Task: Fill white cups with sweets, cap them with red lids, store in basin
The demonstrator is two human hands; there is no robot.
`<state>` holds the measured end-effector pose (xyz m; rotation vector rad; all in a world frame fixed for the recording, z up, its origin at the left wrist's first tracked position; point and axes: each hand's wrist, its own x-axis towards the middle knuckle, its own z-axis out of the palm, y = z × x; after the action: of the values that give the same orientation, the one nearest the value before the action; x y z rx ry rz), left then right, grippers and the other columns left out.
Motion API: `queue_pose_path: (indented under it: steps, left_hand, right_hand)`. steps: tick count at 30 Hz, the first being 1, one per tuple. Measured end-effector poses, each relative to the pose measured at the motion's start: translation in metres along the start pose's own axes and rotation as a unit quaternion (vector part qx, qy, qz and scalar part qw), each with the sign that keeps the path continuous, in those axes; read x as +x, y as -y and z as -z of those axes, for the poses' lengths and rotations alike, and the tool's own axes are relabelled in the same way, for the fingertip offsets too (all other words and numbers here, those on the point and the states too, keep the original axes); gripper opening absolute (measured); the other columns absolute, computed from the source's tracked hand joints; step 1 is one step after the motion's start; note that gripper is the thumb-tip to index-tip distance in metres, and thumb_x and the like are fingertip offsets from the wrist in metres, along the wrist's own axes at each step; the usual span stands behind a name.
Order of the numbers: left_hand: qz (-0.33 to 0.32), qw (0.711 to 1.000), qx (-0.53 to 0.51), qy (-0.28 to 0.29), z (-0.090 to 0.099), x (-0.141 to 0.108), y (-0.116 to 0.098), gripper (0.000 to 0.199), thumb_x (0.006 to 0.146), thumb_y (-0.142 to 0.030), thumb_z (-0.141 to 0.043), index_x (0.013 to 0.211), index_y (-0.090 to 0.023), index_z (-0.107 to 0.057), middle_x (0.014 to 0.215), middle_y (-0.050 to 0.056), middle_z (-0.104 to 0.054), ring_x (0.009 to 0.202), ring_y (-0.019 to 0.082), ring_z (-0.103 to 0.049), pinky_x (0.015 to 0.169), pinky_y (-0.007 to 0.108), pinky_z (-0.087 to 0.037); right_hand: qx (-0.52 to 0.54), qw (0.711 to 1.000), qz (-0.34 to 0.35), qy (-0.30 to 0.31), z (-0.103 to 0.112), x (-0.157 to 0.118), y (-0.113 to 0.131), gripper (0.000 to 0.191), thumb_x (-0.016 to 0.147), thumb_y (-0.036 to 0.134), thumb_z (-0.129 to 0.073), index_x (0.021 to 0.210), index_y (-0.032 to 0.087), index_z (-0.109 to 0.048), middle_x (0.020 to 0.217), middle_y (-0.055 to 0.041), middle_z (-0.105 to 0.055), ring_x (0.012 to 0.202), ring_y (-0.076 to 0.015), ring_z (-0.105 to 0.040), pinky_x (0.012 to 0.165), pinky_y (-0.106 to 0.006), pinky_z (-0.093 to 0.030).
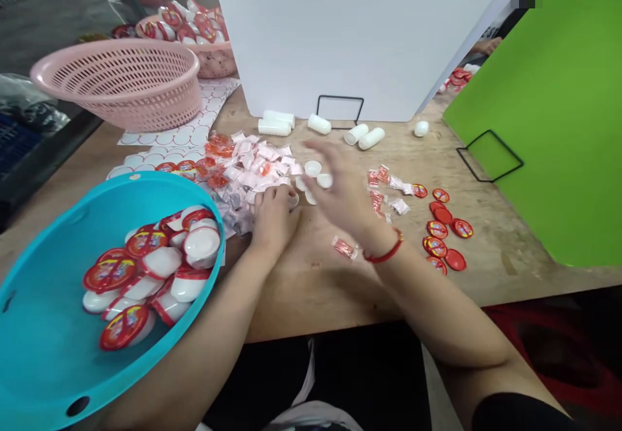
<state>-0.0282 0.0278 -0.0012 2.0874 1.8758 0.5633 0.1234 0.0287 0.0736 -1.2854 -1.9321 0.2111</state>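
Observation:
My left hand [273,217] rests at the edge of a heap of small clear-and-white packets [262,159]. Its fingers are curled, and a small white cup [293,200] shows between forefinger and thumb. Above the wood, my right hand [343,191] is raised with fingers spread, slightly blurred and holding nothing visible. Just beyond its fingers stand several white cups [313,169], partly hidden by it. Red packets [376,201] and a silvery-white packet [400,207] lie right of that hand, with one more red packet [344,247] below its wrist. Red printed lids [437,229] are scattered farther right.
At left, a turquoise basin [39,327] holds several capped white cups [162,262]. A pink basket [140,104] stands behind it, before a second filled basket [214,61]. Stacked white cups [275,126] line a white board [330,35]; a green board [549,139] stands right.

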Motion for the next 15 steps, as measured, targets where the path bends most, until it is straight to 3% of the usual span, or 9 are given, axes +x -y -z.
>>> queue_pose_path:
  steps: [1, 3, 6, 8, 11, 13, 15]
  left_hand:
    - [-0.005, 1.000, -0.003, 0.000, 0.000, 0.001, 0.001, 0.024, 0.088, -0.024, -0.064, 0.112, -0.025, -0.062, 0.122, 0.011, -0.063, 0.118, 0.037, -0.053, 0.097, 0.053, -0.046]
    - [-0.015, 1.000, -0.018, -0.007, 0.000, 0.002, 0.002, 0.021, 0.088, -0.022, -0.064, 0.109, -0.025, -0.063, 0.119, 0.012, -0.064, 0.115, 0.037, -0.055, 0.096, 0.054, -0.045]
    - [-0.013, 0.997, -0.065, -0.047, 0.002, 0.003, 0.000, 0.025, 0.086, -0.020, -0.063, 0.110, -0.023, -0.059, 0.116, 0.012, -0.062, 0.113, 0.036, -0.056, 0.096, 0.053, -0.045]
    - [-0.033, 0.987, -0.130, -0.093, 0.002, 0.002, -0.002, 0.029, 0.083, -0.014, -0.062, 0.110, -0.023, -0.055, 0.115, 0.011, -0.060, 0.112, 0.032, -0.056, 0.098, 0.050, -0.046]
    - [-0.111, 0.957, -0.235, -0.130, -0.001, -0.002, -0.006, 0.037, 0.078, -0.005, -0.060, 0.109, -0.025, -0.052, 0.115, 0.009, -0.059, 0.114, 0.028, -0.055, 0.102, 0.047, -0.045]
    - [-0.153, 0.942, -0.274, -0.119, -0.004, -0.007, -0.009, 0.041, 0.077, -0.004, -0.060, 0.110, -0.026, -0.052, 0.116, 0.008, -0.060, 0.116, 0.027, -0.055, 0.104, 0.046, -0.045]
    - [-0.168, 0.941, -0.276, -0.097, -0.007, -0.013, -0.013, 0.041, 0.078, -0.005, -0.059, 0.113, -0.026, -0.054, 0.117, 0.007, -0.061, 0.116, 0.025, -0.057, 0.104, 0.043, -0.047]
  right_hand:
    - [-0.047, 0.997, -0.061, -0.005, 0.012, -0.002, -0.028, 0.045, 0.087, 0.017, -0.065, 0.130, 0.027, -0.063, 0.135, -0.0083, -0.064, 0.130, -0.0276, -0.058, 0.117, -0.044, -0.044]
    - [-0.148, 0.967, -0.204, 0.044, 0.036, -0.008, -0.082, 0.043, 0.081, 0.015, -0.067, 0.124, 0.018, -0.067, 0.127, -0.0156, -0.067, 0.118, -0.0345, -0.063, 0.105, -0.051, -0.050]
    - [-0.221, 0.907, -0.339, 0.117, 0.059, -0.016, -0.139, 0.040, 0.084, 0.026, -0.067, 0.122, 0.013, -0.069, 0.115, -0.0171, -0.073, 0.101, -0.0331, -0.068, 0.089, -0.045, -0.054]
    - [-0.245, 0.894, -0.356, 0.121, 0.060, -0.018, -0.156, 0.045, 0.087, 0.035, -0.066, 0.126, 0.012, -0.068, 0.115, -0.0175, -0.073, 0.099, -0.0313, -0.069, 0.084, -0.040, -0.053]
    - [-0.270, 0.887, -0.353, 0.125, 0.047, -0.012, -0.163, 0.051, 0.086, 0.051, -0.065, 0.121, 0.013, -0.070, 0.106, -0.0183, -0.074, 0.096, -0.0327, -0.069, 0.079, -0.040, -0.051]
    - [-0.296, 0.877, -0.357, 0.125, 0.038, -0.006, -0.164, 0.043, 0.083, 0.050, -0.069, 0.106, 0.014, -0.075, 0.093, -0.0184, -0.074, 0.091, -0.0342, -0.069, 0.077, -0.042, -0.049]
    - [-0.318, 0.873, -0.350, 0.116, 0.033, -0.001, -0.165, 0.024, 0.080, 0.038, -0.072, 0.088, 0.015, -0.075, 0.081, -0.0183, -0.071, 0.089, -0.0352, -0.068, 0.077, -0.044, -0.048]
